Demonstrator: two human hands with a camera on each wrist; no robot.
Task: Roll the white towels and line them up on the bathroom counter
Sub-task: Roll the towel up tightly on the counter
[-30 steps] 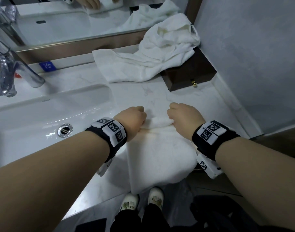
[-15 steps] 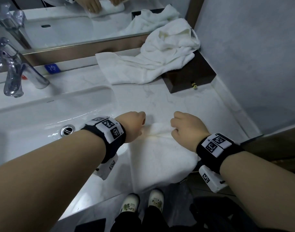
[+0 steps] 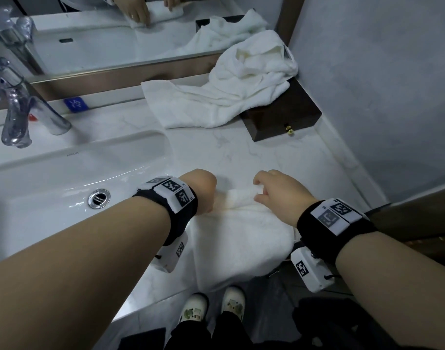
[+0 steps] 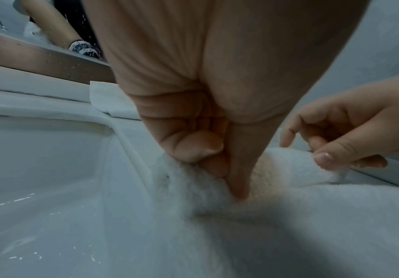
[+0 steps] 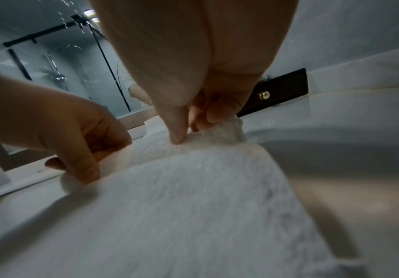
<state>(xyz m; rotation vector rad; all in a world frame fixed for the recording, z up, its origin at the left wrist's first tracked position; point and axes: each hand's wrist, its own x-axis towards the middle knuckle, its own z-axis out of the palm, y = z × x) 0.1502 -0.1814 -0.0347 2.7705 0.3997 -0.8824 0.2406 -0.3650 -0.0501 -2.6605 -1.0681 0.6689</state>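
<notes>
Beside the sink (image 3: 64, 173), on the pale marble table (image 3: 241, 152), lies the white towel (image 3: 241, 243) being rolled, its near end hanging over the table's front edge and its far end already turned into a small roll. Starting nearest the sink, the left hand (image 3: 200, 189) sits at the roll's left end with its fingers (image 4: 193, 148) curled tight over the fold and the thumb pushed down into the pile, most likely to pin that end so the roll stays even and does not unwind. Further from the sink, the right hand (image 3: 279, 193) works the roll's other end: the wrist view shows thumb and fingertips (image 5: 215, 112) pinching the turned edge, while the head view shows some fingers raised and loosely bent, so the grip looks light, as if mid-adjustment. Holding both ends at once keeps the roll straight across the towel's width. Only the first turns appear made, with most of the cloth flat toward the person. Beyond the sink's far right corner, a heap of loose towels (image 3: 229, 92) waits against the mirror ledge, partly draped over a dark wooden box (image 3: 287, 122) in the corner, within reach but clear of the rolling space. No finished rolls are visible.
</notes>
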